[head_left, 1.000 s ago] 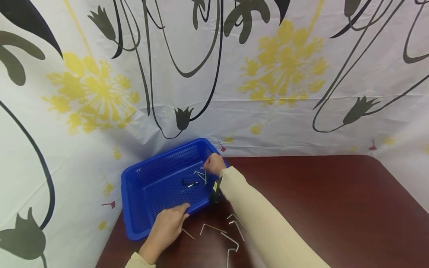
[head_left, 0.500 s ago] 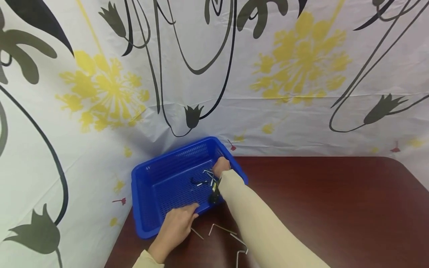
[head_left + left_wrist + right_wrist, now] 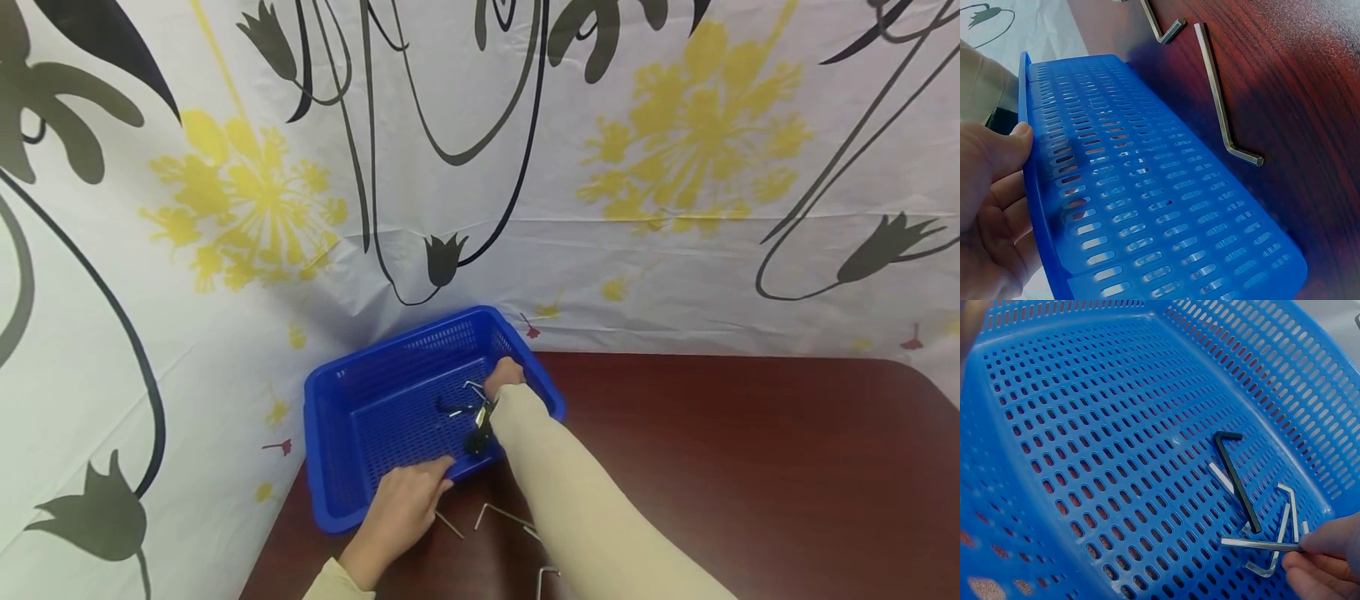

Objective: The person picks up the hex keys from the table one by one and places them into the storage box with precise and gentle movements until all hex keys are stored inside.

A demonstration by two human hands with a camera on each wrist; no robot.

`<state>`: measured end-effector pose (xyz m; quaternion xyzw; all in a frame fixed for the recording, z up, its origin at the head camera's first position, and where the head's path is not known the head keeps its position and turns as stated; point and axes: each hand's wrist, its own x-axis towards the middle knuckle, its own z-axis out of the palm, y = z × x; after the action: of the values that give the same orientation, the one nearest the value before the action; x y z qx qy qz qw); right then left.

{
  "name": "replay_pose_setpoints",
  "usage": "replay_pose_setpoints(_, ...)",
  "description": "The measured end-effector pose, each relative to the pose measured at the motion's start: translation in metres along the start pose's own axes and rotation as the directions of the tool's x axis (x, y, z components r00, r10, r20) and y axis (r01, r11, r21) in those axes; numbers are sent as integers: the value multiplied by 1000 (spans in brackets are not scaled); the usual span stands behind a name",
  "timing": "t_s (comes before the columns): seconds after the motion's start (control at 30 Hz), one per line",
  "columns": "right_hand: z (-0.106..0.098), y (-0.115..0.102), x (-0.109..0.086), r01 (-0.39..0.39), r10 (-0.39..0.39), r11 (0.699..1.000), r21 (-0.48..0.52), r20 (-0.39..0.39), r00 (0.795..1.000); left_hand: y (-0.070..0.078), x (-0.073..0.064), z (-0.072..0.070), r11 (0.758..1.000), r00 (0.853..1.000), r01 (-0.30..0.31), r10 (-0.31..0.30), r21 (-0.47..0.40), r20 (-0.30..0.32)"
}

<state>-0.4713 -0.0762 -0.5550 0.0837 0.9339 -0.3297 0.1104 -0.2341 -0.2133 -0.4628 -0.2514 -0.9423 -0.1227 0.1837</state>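
A blue perforated basket [image 3: 397, 421] stands at the table's back left corner. My left hand [image 3: 405, 504] grips its near rim; in the left wrist view the thumb [image 3: 1019, 140] lies over the rim, fingers on the other side. My right hand [image 3: 504, 377] is down inside the basket's right end. In the right wrist view it pinches a silver hex key [image 3: 1254, 544] by one end, low over the basket floor. Below and beside that key lie a black hex key [image 3: 1235, 481] and several silver hex keys [image 3: 1293, 509], some crossing each other. The right fingers partly cover them.
Several silver hex keys [image 3: 506, 514] lie on the dark red table [image 3: 720, 450] in front of the basket, one partly behind the right sleeve [image 3: 592, 500]. A white patterned cloth [image 3: 525, 275] hangs behind and left of the basket.
The head view has swung left, so everything shows further right. My right hand has sunk slightly lower in the basket. The left hand keeps its grip on the rim.
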Motion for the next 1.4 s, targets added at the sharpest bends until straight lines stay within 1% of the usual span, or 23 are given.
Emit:
replay_pose_setpoints(0.03, -1, 0, -2, 3, -3, 1000, -4, 3, 1000, 0, 0, 0, 1000, 1000, -2, 2, -1, 2)
replay_pose_setpoints(0.07, 4, 3, 1, 32, -32, 999, -20, -39, 999, 1, 0, 0, 1000, 1000, -2, 2, 0, 4)
replay_pose_setpoints(0.1, 2, 2, -2, 34, -35, 999, -28, -36, 999, 1, 0, -1, 1000, 1000, 1, -1, 4, 7)
replay_pose_setpoints(0.13, 6, 1, 2, 12, -13, 999, -33, -17, 1000, 1, 0, -2, 1000, 1000, 5, -5, 6, 10)
replay_pose_setpoints(0.17, 4, -1, -2, 15, -15, 999, -38, -10, 1000, 1, 0, -3, 1000, 1000, 11, -11, 8, 15)
replay_pose_setpoints(0.2, 5, -4, -2, -2, 3, 999, -37, 7, 1000, 1, -1, -4, 1000, 1000, 17, -17, 11, 21)
replay_pose_setpoints(0.27, 0, -9, -11, 11, -11, 999, -31, 13, 1000, 1, -1, -6, 1000, 999, 27, -28, 16, 30)
replay_pose_setpoints(0.3, -10, -16, -22, -8, 9, 1000, -15, 57, 998, 1, -1, -6, 999, 999, 32, -33, 18, 33)
replay_pose_setpoints(0.33, -12, -17, -26, 3, -3, 1000, -8, 58, 998, 1, -2, -7, 999, 999, 35, -35, 18, 35)
replay_pose_setpoints(0.4, -19, -20, -36, 34, -34, 999, -3, 38, 999, 1, -2, -7, 999, 999, 34, -34, 16, 39)
replay_pose_setpoints(0.5, -24, -19, -46, 87, -87, 996, -7, 15, 996, 0, -1, -6, 999, 999, 31, -32, 17, 43)
replay_pose_setpoints(0.6, -26, -17, -49, 115, -115, 993, -9, 7, 993, 1, 0, -6, 999, 998, 31, -31, 13, 54)
replay_pose_setpoints(0.77, -29, -15, -49, 111, -111, 994, 3, 16, 994, 2, 2, -5, 1000, 997, 31, -31, 6, 73)
replay_pose_setpoints(1.0, -31, -11, -51, 126, -126, 992, 0, 23, 992, 2, 4, -2, 1000, 996, 20, -21, 12, 86)
replay_pose_setpoints(1.23, -37, -11, -59, 100, -100, 995, 14, 40, 994, 5, 4, -1, 1000, 997, 11, -12, 16, 80)
replay_pose_setpoints(1.4, -42, -10, -58, 152, -152, 988, 12, 24, 988, 5, 3, -1, 999, 998, 10, -12, 32, 69)
